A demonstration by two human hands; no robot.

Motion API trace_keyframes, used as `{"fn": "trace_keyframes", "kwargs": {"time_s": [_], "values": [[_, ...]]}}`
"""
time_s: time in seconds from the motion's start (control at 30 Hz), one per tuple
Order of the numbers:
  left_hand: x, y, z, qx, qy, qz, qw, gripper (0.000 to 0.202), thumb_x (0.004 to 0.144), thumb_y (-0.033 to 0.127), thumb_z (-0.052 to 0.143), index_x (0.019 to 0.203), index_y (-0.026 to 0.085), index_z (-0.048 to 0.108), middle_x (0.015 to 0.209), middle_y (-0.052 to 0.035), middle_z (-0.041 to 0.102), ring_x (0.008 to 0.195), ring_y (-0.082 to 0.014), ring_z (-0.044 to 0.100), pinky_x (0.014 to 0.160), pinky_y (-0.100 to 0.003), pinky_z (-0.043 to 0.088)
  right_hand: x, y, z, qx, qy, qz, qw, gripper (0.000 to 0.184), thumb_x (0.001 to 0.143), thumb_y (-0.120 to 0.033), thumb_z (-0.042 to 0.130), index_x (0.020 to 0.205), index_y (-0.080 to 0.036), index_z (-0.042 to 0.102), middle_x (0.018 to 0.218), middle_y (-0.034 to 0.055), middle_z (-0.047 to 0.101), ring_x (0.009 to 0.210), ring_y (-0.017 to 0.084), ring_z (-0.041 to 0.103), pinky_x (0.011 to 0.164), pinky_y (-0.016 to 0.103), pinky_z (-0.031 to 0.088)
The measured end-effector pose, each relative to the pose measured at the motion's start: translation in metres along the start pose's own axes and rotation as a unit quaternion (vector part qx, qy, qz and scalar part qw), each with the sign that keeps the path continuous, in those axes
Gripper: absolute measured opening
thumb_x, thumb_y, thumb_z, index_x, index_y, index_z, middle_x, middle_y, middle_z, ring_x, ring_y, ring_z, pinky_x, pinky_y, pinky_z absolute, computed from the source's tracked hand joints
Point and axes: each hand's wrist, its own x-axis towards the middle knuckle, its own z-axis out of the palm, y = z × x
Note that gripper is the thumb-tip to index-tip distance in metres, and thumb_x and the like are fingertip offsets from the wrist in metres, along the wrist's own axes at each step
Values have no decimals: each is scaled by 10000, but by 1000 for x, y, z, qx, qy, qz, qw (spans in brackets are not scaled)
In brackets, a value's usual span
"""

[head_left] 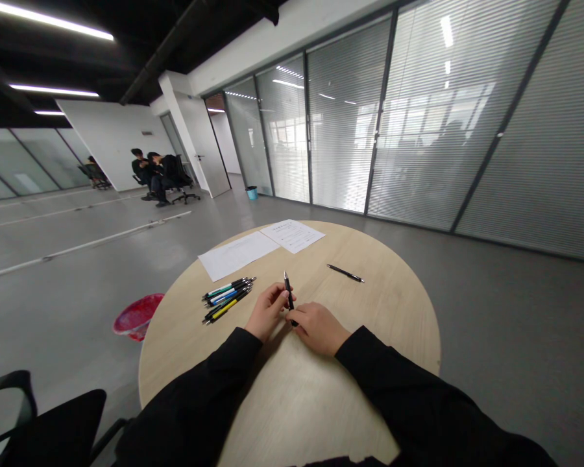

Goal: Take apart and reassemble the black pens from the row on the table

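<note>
A wide office room with a grey floor is viewed from above a round, pale wood-grain table (365, 324). A tall glazed partition with grey slatted blinds (384, 123) runs along the right side of the room. Two seated people (150, 175) are seen far off to the left, near a white door (213, 155). A black office chair (43, 415) is placed at the lower left, and a red plastic basin (137, 316) stands on the floor just beyond the table's left edge.

Two white printed paper sheets (236, 255) are laid side by side near the far edge of the table. A cluster of slim green, blue, yellow and black pens (226, 299) is lying just left of the hands, while a lone black pen (345, 273) is lying well apart to the right.

A black slim pen (289, 299) is held tilted slightly from upright above the tabletop, between the hands. The left hand (267, 311) is curled, its fingers closed around the barrel. The right hand (318, 329) is turned inward, its fingertips pinched narrowly at the pen's lower end.
</note>
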Motion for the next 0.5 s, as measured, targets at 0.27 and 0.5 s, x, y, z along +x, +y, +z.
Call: {"fn": "trace_keyframes", "kwargs": {"time_s": [0.27, 0.5], "values": [[0, 0, -2, 8, -6, 1, 1000, 328, 866, 456, 597, 975, 147, 609, 817, -47, 671, 646, -131, 543, 614, -256, 413, -1, -1, -2, 4, -1, 1, 1000, 206, 871, -122, 560, 1055, -187, 625, 948, 64, 653, 877, 191, 585, 773, 292, 391], [0, -2, -1, 0, -7, -2, 1000, 330, 860, 466, 604, 976, 157, 612, 806, -36, 663, 652, -133, 551, 623, -259, 420, 0, -1, -1, 7, -10, 5, 1000, 168, 898, -153, 552, 1045, -187, 625, 953, 66, 668, 883, 191, 597, 779, 293, 389]]}}
